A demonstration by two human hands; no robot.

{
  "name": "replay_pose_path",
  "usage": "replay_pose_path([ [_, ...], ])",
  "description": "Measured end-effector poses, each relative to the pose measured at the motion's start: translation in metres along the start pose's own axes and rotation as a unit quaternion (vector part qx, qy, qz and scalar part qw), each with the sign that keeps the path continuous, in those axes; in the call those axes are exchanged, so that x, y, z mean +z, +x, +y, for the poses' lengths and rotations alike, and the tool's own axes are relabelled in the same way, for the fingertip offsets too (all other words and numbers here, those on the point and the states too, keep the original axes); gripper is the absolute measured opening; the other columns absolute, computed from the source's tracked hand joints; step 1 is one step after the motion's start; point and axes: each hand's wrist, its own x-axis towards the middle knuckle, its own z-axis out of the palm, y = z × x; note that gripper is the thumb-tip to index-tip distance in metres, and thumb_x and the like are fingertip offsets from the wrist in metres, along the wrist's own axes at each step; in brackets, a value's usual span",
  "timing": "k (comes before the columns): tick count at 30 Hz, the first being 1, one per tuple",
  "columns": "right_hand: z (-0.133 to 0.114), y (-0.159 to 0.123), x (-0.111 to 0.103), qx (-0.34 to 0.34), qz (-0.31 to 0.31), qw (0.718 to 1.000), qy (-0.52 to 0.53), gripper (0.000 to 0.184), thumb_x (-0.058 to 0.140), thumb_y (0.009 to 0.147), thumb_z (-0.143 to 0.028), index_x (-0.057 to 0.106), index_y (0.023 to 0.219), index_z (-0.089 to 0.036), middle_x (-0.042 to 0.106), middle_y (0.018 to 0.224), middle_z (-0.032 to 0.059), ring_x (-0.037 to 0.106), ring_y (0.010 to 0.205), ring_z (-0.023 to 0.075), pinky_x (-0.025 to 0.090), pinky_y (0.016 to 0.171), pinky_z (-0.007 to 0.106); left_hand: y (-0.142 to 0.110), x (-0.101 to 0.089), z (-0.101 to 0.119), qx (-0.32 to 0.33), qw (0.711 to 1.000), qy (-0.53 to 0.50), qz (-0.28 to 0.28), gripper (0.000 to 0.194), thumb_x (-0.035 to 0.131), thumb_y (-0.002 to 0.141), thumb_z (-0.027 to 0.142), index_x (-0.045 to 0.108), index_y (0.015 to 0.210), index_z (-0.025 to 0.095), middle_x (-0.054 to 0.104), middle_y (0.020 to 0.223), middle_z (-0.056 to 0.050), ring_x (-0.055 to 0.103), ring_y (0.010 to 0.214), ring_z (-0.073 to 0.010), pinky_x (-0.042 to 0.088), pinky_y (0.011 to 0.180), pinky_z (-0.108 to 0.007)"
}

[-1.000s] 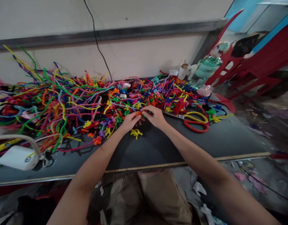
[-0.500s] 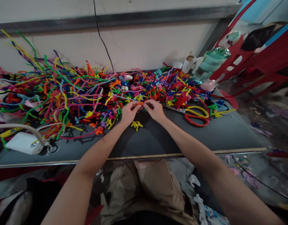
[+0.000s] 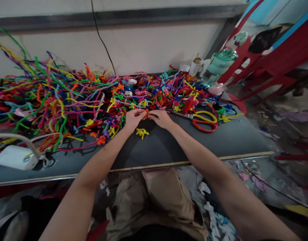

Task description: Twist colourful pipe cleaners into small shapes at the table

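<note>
Between my fingertips is a small orange pipe cleaner piece (image 3: 147, 112), partly covered by the fingers. My left hand (image 3: 134, 119) pinches it from the left. From the right, the thumb and forefinger of my right hand (image 3: 161, 118) close on it too. Just below the hands, a yellow pipe cleaner shape (image 3: 142, 133) lies on the dark tabletop (image 3: 154, 150). Behind them spreads a dense heap of coloured pipe cleaners (image 3: 76, 90), long on the left, short and bent into small shapes on the right. Scissors (image 3: 205, 122) with yellow and red handles lie right of my right hand.
A white power adapter (image 3: 17, 157) with a cable sits at the table's left front. At the back right stand a greenish plastic bottle (image 3: 219, 65) and a white paper roll (image 3: 196, 67). Red chairs (image 3: 274, 67) are beyond the right end. Scraps litter the floor.
The whole view has shifted slightly, so things appear further left. Both hands stay together on the orange piece, which shows a little more between the fingertips now.
</note>
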Motion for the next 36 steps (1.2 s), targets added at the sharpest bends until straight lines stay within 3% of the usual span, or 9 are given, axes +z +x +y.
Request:
replay_pose_path([
  [6, -0.005, -0.001, 0.003, 0.066, -0.011, 0.99, -0.122, 0.026, 0.05, 0.094, -0.025, 0.06, 0.071, -0.02, 0.067, 0.072, 0.0046, 0.06, 0.067, 0.0169, 0.034, 0.062, 0.027, 0.0, 0.002, -0.004, 0.006, 1.0, -0.001, 0.003, 0.02, 0.079, 0.065, 0.029, 0.069, 0.073, 0.013, 0.067, 0.063, -0.001, 0.062, 0.057, -0.0114, 0.053, 0.065, -0.028],
  [17, -0.001, -0.005, 0.013, 0.002, 0.013, 0.977, -0.211, 0.024, 0.043, 0.095, -0.018, 0.067, 0.089, -0.019, 0.073, 0.092, 0.0097, 0.066, 0.083, 0.0205, 0.037, 0.063, 0.027, 0.0, -0.001, -0.001, -0.025, 0.999, -0.042, -0.022, 0.025, 0.082, 0.06, 0.032, 0.068, 0.069, 0.013, 0.067, 0.06, -0.002, 0.06, 0.054, -0.0103, 0.05, 0.06, -0.026],
  [25, -0.014, -0.003, 0.014, 0.023, 0.018, 0.954, -0.298, 0.031, 0.04, 0.097, -0.023, 0.069, 0.087, -0.017, 0.074, 0.084, 0.0101, 0.065, 0.076, 0.0193, 0.035, 0.06, 0.026, 0.003, 0.001, -0.003, -0.008, 0.999, -0.039, -0.007, 0.027, 0.082, 0.06, 0.034, 0.069, 0.071, 0.013, 0.067, 0.061, -0.001, 0.059, 0.054, -0.0102, 0.051, 0.061, -0.026],
  [28, -0.017, -0.002, 0.01, 0.062, -0.002, 0.952, -0.299, 0.034, 0.039, 0.099, -0.029, 0.068, 0.088, -0.015, 0.073, 0.083, 0.0104, 0.066, 0.076, 0.0196, 0.035, 0.061, 0.026, 0.003, 0.0, -0.004, 0.001, 1.0, -0.029, -0.008, 0.027, 0.079, 0.064, 0.036, 0.071, 0.077, 0.014, 0.069, 0.068, -0.002, 0.061, 0.058, -0.0116, 0.052, 0.062, -0.027],
  [31, -0.013, -0.001, 0.001, 0.103, 0.007, 0.968, -0.228, 0.036, 0.034, 0.101, -0.034, 0.065, 0.097, -0.017, 0.073, 0.084, 0.0066, 0.066, 0.076, 0.0184, 0.038, 0.063, 0.025, 0.004, -0.001, -0.006, 0.014, 1.0, -0.018, -0.001, 0.023, 0.074, 0.069, 0.034, 0.073, 0.081, 0.015, 0.07, 0.07, -0.002, 0.063, 0.063, -0.0132, 0.053, 0.065, -0.027],
  [33, -0.008, -0.001, -0.006, 0.1, 0.019, 0.977, -0.185, 0.031, 0.034, 0.101, -0.033, 0.061, 0.111, -0.019, 0.073, 0.094, 0.0053, 0.067, 0.082, 0.0179, 0.041, 0.067, 0.025, 0.004, -0.002, -0.008, 0.032, 0.999, 0.002, -0.002, 0.02, 0.07, 0.074, 0.033, 0.073, 0.084, 0.016, 0.071, 0.073, -0.002, 0.064, 0.068, -0.0144, 0.054, 0.069, -0.029],
  [36, -0.006, -0.001, -0.01, 0.077, -0.014, 0.974, -0.214, 0.027, 0.044, 0.097, -0.03, 0.057, 0.118, -0.02, 0.071, 0.11, 0.0072, 0.066, 0.099, 0.0211, 0.043, 0.071, 0.027, 0.004, -0.002, -0.01, 0.069, 0.995, 0.069, -0.021, 0.019, 0.065, 0.079, 0.03, 0.073, 0.09, 0.017, 0.073, 0.083, -0.004, 0.066, 0.075, -0.0155, 0.054, 0.075, -0.03],
])
